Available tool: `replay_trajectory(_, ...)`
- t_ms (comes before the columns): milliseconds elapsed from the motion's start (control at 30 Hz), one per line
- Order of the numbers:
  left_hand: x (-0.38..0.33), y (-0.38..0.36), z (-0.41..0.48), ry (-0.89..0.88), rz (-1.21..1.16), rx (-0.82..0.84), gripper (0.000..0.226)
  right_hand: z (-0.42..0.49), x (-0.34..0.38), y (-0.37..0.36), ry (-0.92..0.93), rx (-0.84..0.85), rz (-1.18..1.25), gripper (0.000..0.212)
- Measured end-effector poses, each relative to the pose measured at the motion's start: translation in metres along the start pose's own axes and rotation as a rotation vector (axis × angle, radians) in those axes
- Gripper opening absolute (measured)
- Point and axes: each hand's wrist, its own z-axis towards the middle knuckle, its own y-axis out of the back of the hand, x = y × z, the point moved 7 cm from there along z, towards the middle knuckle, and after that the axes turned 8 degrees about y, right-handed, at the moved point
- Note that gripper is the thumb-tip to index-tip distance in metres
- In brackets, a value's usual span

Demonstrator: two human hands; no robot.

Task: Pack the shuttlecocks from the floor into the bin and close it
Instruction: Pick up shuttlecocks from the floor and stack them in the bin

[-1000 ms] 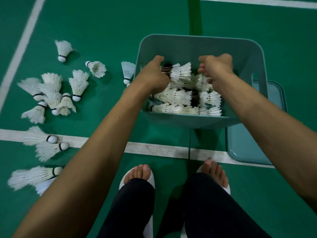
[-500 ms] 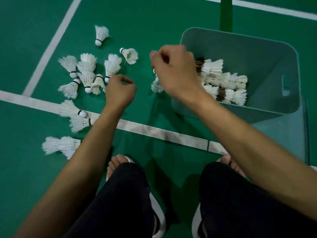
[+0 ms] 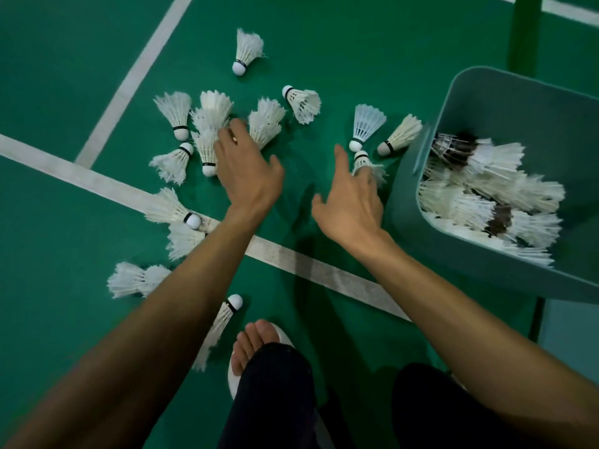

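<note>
Several white feather shuttlecocks lie scattered on the green court floor, the main cluster (image 3: 207, 131) at upper left. My left hand (image 3: 246, 173) reaches into that cluster, fingertips resting on the feathers, nothing clearly gripped. My right hand (image 3: 350, 199) is spread, index finger straight, its other fingers lying over one shuttlecock (image 3: 368, 163) beside the bin. Two more shuttlecocks (image 3: 368, 124) lie just beyond it. The teal bin (image 3: 408, 196) stands at the right, uncovered, with a pile of shuttlecocks (image 3: 486, 196) inside.
The bin's pale teal lid (image 3: 567, 332) lies on the floor under and beside the bin at lower right. White court lines (image 3: 308, 264) cross the floor. My foot in a white slipper (image 3: 259, 338) stands near a shuttlecock (image 3: 223, 322) at bottom centre.
Both hands left the bin and swung left and down to the floor. The left hand has reached the shuttlecock cluster; the right hand has opened and dropped onto a shuttlecock beside the bin.
</note>
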Motion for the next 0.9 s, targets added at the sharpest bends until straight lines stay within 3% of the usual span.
replay_trajectory(133, -0.018, -0.037, 0.034, -0.043, 0.153, 0.147, 0.094, 0.014, -0.01, -0.001, -0.081, -0.061, 0.072, 0.076)
replay_trajectory(200, -0.019, -0.055, 0.042, 0.011, 0.146, 0.231, 0.097, 0.017, -0.014, -0.001, -0.101, -0.103, 0.075, 0.061)
replay_trajectory(467, -0.007, -0.049, 0.046, 0.185, -0.107, 0.196, 0.051, -0.001, 0.004, -0.003, 0.103, -0.291, -0.011, 0.043)
replay_trajectory(667, -0.001, -0.035, -0.012, 0.587, -0.629, 0.163, 0.029, -0.021, 0.042, 0.032, 0.359, -0.482, -0.139, 0.034)
replay_trajectory(800, -0.044, 0.002, -0.035, 0.516, -0.767, 0.156, 0.024, -0.049, 0.054, 0.091, 0.446, -0.738, 0.011, 0.015)
replay_trajectory(900, -0.091, 0.035, -0.052, 0.425, -0.981, 0.137, 0.032, -0.075, 0.043, 0.149, 0.439, -0.887, 0.141, 0.006)
